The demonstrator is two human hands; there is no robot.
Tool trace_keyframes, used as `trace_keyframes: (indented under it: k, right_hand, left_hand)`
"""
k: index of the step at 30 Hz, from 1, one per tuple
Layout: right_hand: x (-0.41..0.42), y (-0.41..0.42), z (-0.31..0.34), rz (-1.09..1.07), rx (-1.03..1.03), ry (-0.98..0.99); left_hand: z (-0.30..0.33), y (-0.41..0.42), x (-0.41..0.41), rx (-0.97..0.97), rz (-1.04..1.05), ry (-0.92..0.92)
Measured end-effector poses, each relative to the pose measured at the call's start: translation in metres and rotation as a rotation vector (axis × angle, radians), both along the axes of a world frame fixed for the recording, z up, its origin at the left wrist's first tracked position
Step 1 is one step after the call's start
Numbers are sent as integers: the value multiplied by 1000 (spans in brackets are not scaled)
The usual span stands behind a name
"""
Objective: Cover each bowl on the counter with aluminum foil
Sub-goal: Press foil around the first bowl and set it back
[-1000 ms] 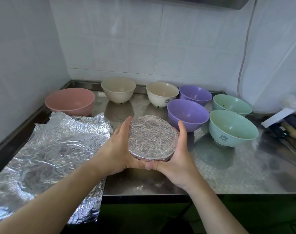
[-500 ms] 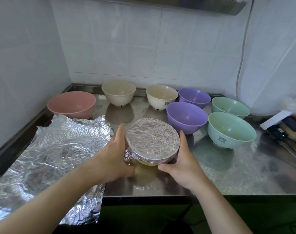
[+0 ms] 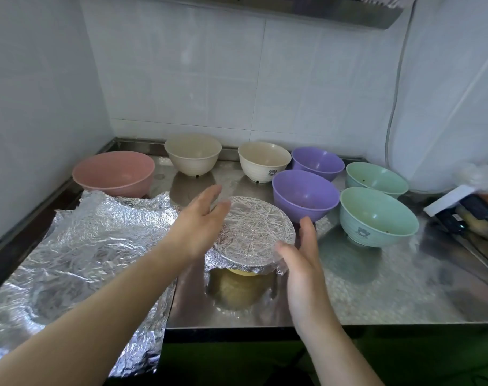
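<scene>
A yellow bowl capped with crinkled aluminium foil (image 3: 252,235) stands on the stainless steel table (image 3: 376,291) near its front edge, at the centre of the scene. The left hand (image 3: 199,221) hovers over the bowl's nine o'clock rim with fingers straight and spread, grasping nothing; whether it brushes the foil I cannot tell. The right hand (image 3: 301,257) is at the four o'clock side, likewise released, its fingers straight beside the foil skirt.

At nine o'clock from the bowl lies a large crumpled sheet of aluminium foil (image 3: 78,252), hanging over the table's front edge. Uncovered bowls ring the far side: a wide pink bowl (image 3: 114,174) at ten o'clock, two cream bowls (image 3: 193,156) (image 3: 263,161) at eleven and twelve, two purple bowls (image 3: 305,195) (image 3: 318,162) at one to two (the nearer one just beside the covered bowl), and two mint green bowls (image 3: 377,217) (image 3: 376,179) at two to three.
</scene>
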State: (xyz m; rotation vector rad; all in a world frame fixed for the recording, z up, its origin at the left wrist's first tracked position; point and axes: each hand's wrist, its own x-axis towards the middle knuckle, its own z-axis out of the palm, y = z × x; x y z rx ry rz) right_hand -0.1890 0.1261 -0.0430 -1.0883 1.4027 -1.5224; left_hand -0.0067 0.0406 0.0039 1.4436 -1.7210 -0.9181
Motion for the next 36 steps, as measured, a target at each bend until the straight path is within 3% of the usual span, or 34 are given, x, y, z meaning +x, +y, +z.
trace_keyframes:
  k: [7, 11, 17, 20, 24, 28, 31, 36]
  right_hand:
    - [32, -20, -9, -181, 13, -174]
    - [34, -28, -6, -212, -47, -216]
    - [16, -40, 3, -164, 46, -260]
    - [10, -34, 16, -194, 5, -16]
    - [2, -45, 38, -58, -58, 440]
    - [-1, -62, 46, 133, 80, 553]
    - [-2, -61, 42, 87, 111, 487]
    - [0, -69, 23, -47, 178, 76]
  left_hand:
    - [-16, 1, -11, 39, 34, 144]
    - [-18, 5, -10, 56, 61, 155]
    - [-5, 14, -5, 95, 110, 94]
    - [4, 4, 0, 1, 104, -46]
    - [16, -4, -5, -122, -121, -205]
    - [0, -4, -11, -222, -156, -269]
    - [-7, 2, -15, -231, -50, -157]
    - [-13, 7, -21, -38, 194, 219]
